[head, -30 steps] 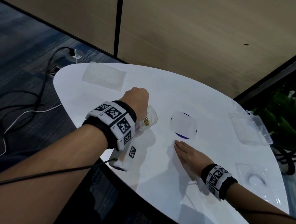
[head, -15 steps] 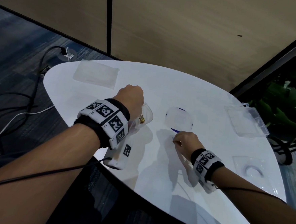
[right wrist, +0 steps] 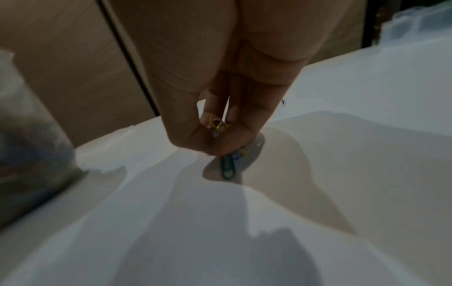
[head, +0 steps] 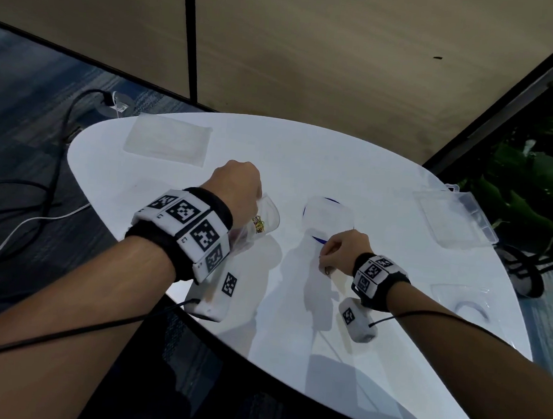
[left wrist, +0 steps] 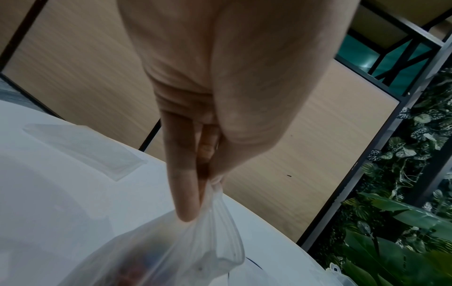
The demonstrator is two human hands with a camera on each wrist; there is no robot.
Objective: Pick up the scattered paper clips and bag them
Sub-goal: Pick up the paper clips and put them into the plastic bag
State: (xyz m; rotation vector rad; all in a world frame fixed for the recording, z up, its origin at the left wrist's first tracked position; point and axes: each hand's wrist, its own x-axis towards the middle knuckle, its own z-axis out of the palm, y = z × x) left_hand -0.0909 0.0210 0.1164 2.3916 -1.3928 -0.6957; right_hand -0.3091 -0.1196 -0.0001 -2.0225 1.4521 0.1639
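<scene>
Clips (right wrist: pixel 227 164) pinched in our right hand (head: pixel 341 251); left hand (head: pixel 235 190) grips part-filled bag (left wrist: pixel 195 251); transfer remains.

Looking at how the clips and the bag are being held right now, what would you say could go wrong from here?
1. The right hand pinches several paper clips at once; the green one dangles below the fingertips and could slip out on the way to the bag.
2. The left hand pinches the clear bag by a bunched part of its top, so the mouth may be too narrow and clips could miss it.
3. Dropped clips might slide off the white table.
</scene>
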